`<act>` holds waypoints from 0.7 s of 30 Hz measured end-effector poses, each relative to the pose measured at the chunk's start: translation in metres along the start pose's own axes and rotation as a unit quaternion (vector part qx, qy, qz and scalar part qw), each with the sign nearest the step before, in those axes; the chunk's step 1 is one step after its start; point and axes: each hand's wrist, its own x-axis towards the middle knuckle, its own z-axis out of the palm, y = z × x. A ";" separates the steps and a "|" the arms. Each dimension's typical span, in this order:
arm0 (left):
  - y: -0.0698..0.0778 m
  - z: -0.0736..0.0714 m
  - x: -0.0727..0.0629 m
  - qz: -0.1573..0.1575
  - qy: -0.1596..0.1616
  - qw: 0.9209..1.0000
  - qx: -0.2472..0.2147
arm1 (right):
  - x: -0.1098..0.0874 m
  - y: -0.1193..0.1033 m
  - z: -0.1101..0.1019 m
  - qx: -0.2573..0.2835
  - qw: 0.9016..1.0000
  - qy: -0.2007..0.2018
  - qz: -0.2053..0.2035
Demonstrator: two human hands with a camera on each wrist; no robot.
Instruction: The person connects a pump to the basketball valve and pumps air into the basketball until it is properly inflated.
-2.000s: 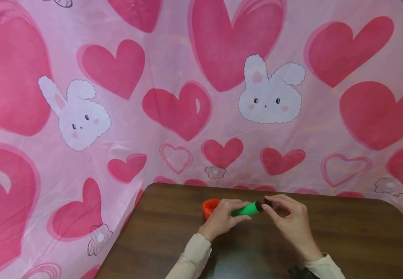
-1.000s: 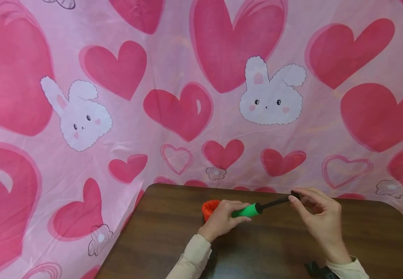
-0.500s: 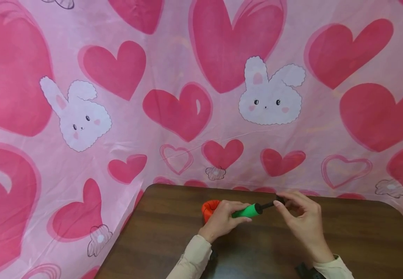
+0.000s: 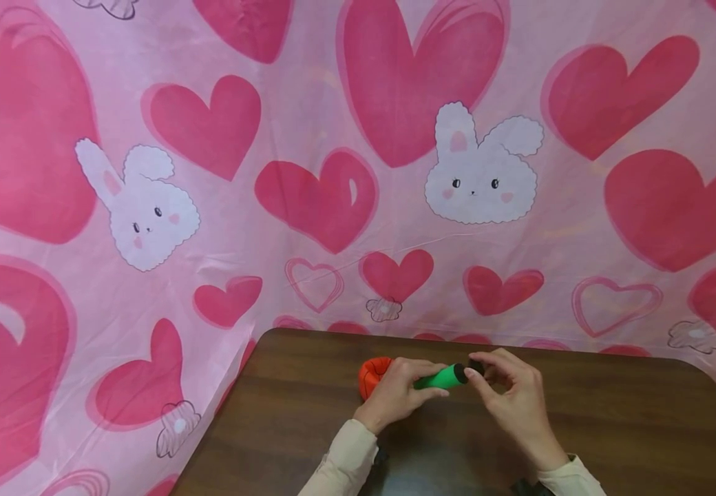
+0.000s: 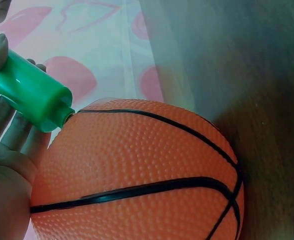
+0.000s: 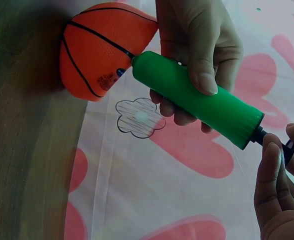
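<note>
A green hand pump is gripped round its barrel by my left hand, fingers on one side and thumb on the other. The pump's narrow tip meets a small orange basketball with black seams. In the head view the basketball looks dented and is partly behind my left hand. My right hand pinches the black pump handle at the other end. Only a short stretch of black rod shows between handle and barrel in the right wrist view.
The ball sits toward the far left of a dark brown wooden table. Behind the table hangs a pink cloth backdrop printed with hearts and rabbit faces, reaching its far and left edges.
My right hand drew the handle out to the right, baring a long rod, then brought it back left close against the barrel. My left hand and the ball stay about where they were.
</note>
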 end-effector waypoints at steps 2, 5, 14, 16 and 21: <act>0.000 0.000 0.000 -0.002 0.000 1.000 -0.004 | -0.001 0.001 0.001 -0.002 1.000 0.004 -0.003; 0.000 0.000 0.000 -0.002 0.001 1.000 -0.010 | 0.000 0.001 0.000 -0.001 1.000 0.009 -0.016; 0.001 -0.001 0.002 0.005 0.001 1.000 -0.024 | 0.004 -0.002 -0.004 -0.001 0.999 0.010 -0.035; 0.001 -0.001 0.002 0.005 0.000 1.000 -0.025 | 0.004 -0.003 -0.005 -0.003 0.999 0.007 -0.033; 0.001 -0.002 -0.001 -0.007 -0.005 1.000 -0.022 | 0.006 -0.006 -0.013 -0.002 0.999 0.013 -0.032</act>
